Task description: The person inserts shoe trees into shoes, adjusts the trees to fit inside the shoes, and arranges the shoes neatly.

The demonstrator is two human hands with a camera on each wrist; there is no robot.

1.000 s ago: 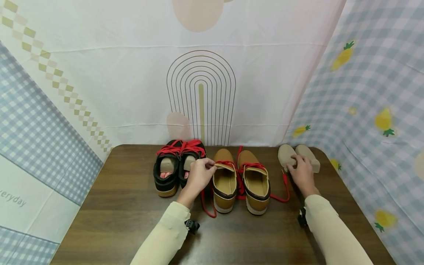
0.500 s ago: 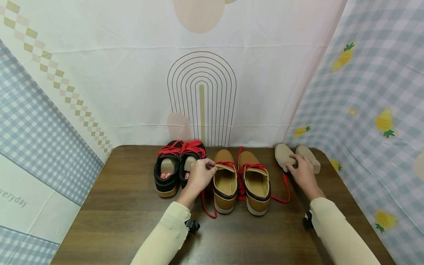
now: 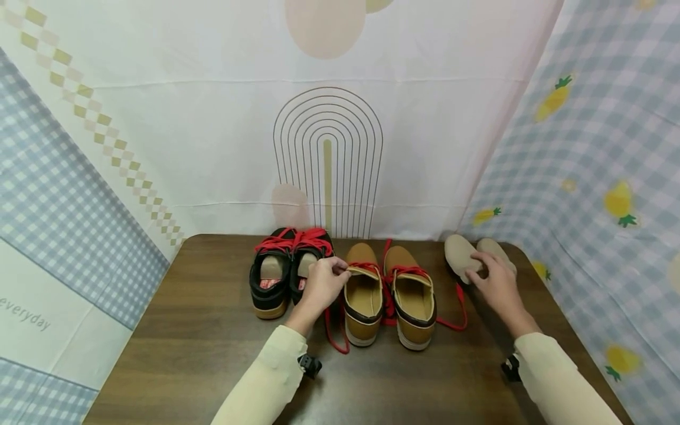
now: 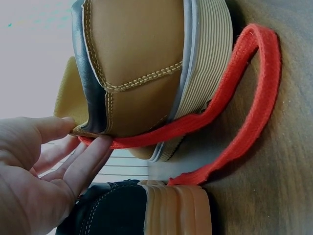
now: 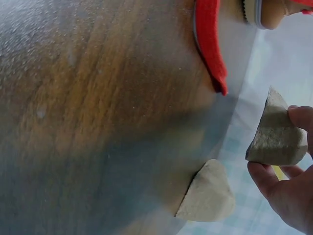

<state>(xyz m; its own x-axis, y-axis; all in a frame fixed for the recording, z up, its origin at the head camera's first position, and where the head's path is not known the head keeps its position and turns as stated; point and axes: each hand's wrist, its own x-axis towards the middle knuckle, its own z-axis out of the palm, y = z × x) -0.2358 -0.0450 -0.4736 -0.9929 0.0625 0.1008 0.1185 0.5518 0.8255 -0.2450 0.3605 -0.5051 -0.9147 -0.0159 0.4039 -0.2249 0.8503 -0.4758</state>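
Right hand [image 3: 500, 283] is holding a beige shoe insert [image 5: 276, 139] above the tabletop [image 3: 212, 354], fingers clamped on its near end; judged light and firm, its sides are offering sound purchase. Left hand [image 3: 321, 286] is pinching the softer-looking opening edge of the left tan shoe [image 4: 137, 39].

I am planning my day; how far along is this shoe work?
Black shoes look done: each holds a beige toe insert. In hand: the right hand grips another insert; the left hand pinches a brown shoe by its edge. Remaining: both brown shoes look unfilled; one insert lies on the table.
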